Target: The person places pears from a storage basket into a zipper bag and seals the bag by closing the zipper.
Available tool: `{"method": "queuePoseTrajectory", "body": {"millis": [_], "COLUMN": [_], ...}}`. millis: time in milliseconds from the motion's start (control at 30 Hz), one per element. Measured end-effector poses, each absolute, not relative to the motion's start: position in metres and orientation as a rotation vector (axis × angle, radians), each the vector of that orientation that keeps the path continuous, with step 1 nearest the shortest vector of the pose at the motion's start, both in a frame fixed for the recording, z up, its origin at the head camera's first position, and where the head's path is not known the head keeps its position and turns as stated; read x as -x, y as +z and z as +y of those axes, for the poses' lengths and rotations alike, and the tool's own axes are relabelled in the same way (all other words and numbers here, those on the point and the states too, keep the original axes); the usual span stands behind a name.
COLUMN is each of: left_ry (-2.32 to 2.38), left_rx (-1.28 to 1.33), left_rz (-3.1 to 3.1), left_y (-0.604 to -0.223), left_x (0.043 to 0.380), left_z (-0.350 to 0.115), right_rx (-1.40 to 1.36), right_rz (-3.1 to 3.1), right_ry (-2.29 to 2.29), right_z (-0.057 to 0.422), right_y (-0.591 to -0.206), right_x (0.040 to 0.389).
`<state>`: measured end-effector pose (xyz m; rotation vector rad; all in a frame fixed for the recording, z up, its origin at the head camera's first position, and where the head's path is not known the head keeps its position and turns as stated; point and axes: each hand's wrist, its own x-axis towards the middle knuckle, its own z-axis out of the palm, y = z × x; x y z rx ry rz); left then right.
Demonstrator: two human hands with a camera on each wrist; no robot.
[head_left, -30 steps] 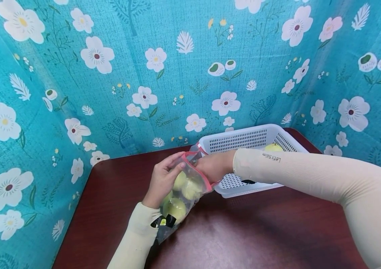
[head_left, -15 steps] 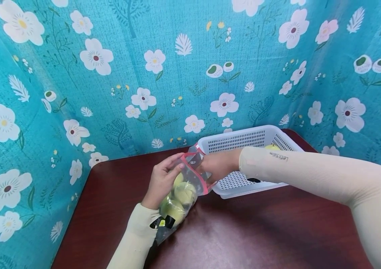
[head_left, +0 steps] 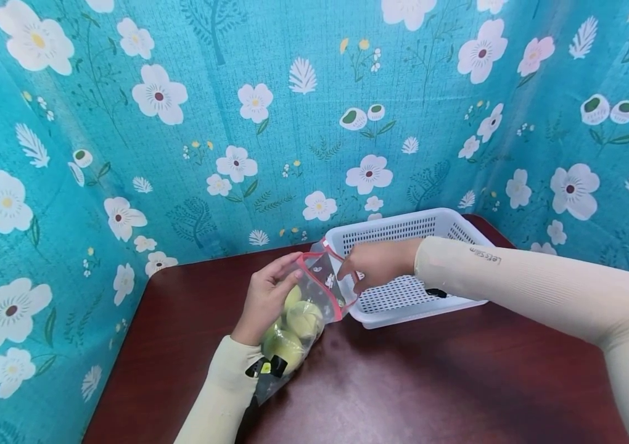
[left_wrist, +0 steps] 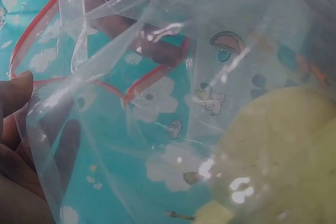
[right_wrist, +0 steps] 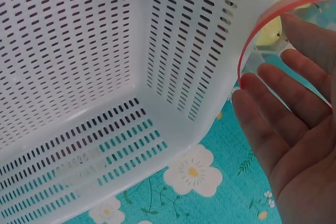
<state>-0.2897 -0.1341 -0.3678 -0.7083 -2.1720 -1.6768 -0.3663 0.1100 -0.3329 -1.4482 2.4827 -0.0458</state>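
Moved since a second ago: we see the right hand drawn back from inside the clear plastic bag to its mouth, while the fruits have sunk lower in it.
Right hand: fingers nearly straight and spread, tips at the bag's red-edged lip, just by the slotted white plastic basket.
Left hand: pinching the other side of the lip between thumb and fingers.
Bag: tilted, its mouth overlapping the basket's left end and its lower end toward the table's near side; in the left wrist view we make out small printed pictures on the film.
Fruits: round and yellow-green, at least three of them bunched in the bag's lower part; we cannot tell pears from apples.
Basket: near the far right corner of the dark red-brown table; the right sleeve crosses above it and hides part of the inside.
Sleeves: cream, the right one lettered, the left one with a black device at the wrist.
Curtain: teal with white flowers, hanging behind the table's far edge.
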Motion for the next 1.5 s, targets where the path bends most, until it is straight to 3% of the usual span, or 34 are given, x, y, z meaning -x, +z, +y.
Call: {"method": "queuePoseTrajectory", "body": {"millis": [467,1500], "left_ry": [-1.662,-1.659], "left_rx": [0.687,0.694], "left_rz": [-2.199,-2.183], "left_y": [-0.369,-0.374], "left_x": [0.29,0.294], "left_z": [-0.136,-0.136], "right_rx": [1.438,1.118], "right_rz": [2.538,2.708], "right_ry": [-0.106,-0.21], "right_z": [0.137,0.2], "right_y": [-0.328,-0.323], "right_x": [0.373,0.394]}}
